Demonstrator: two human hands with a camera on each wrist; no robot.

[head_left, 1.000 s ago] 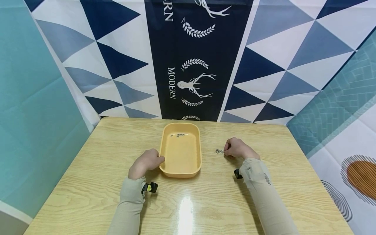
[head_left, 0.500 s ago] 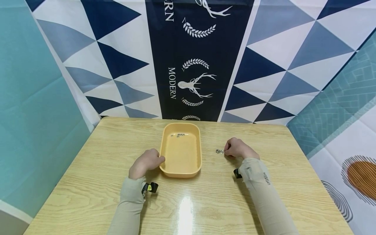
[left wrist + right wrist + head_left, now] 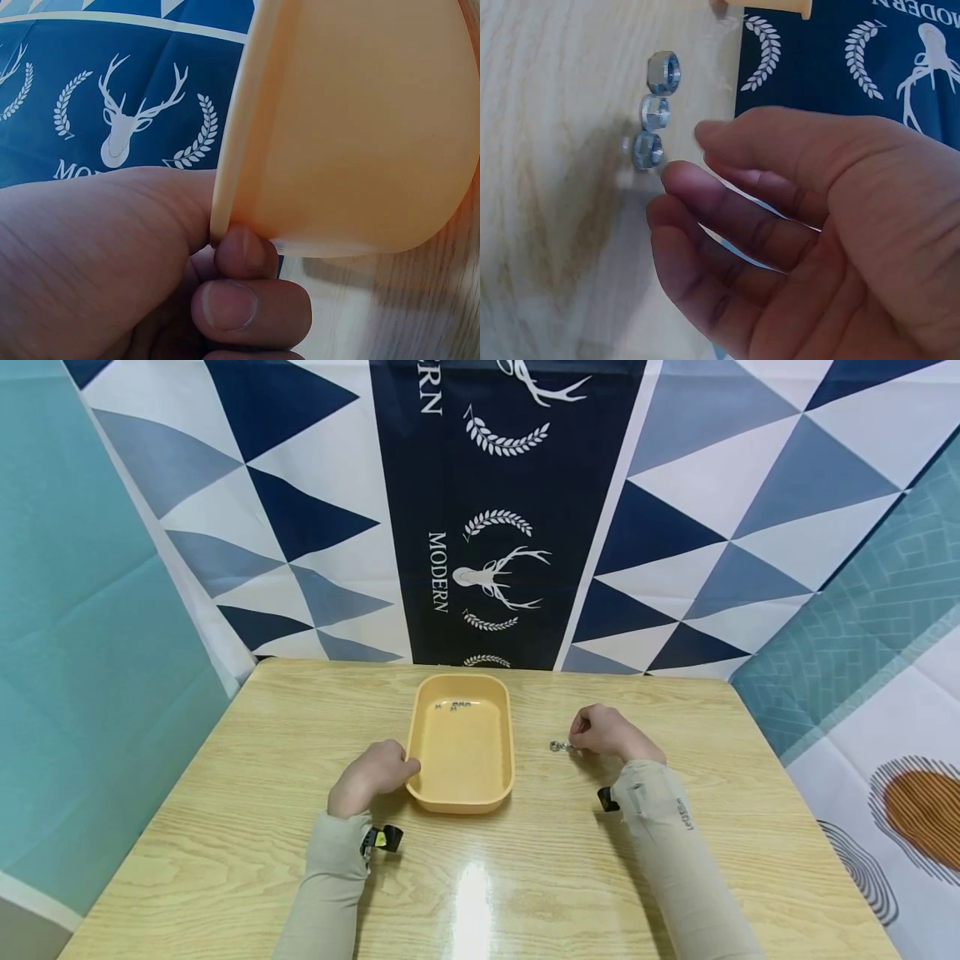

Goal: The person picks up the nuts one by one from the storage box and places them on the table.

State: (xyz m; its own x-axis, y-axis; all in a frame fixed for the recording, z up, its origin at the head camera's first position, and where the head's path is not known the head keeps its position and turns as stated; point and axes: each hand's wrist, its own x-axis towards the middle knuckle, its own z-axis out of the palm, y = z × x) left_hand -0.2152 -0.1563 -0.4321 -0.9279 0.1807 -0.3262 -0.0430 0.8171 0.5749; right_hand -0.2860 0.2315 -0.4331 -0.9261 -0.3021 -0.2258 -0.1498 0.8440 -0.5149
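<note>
My left hand (image 3: 372,774) pinches the rim of a yellow plastic tray (image 3: 461,760) at its near left side, thumb and curled fingers on the edge. Several small metal pieces (image 3: 454,707) lie at the tray's far end, too small to make out in detail. To the right of the tray, my right hand (image 3: 609,733) hovers close beside a short row of metal nuts on the table. The right wrist view shows the row as a top nut (image 3: 664,73), a middle nut (image 3: 655,112) and a bottom nut (image 3: 646,150). The right fingers are loosely bent, apart, with nothing between them.
The wooden table (image 3: 247,827) carries the tray and the nuts. A patterned cloth (image 3: 487,485) hangs along its back edge, and a teal cloth (image 3: 105,635) stands at the left. Glare shows near the table's front.
My right hand has lifted slightly off the nuts, and its fingertips have come away from the rightmost one. The left hand and the tray have stayed in place.
</note>
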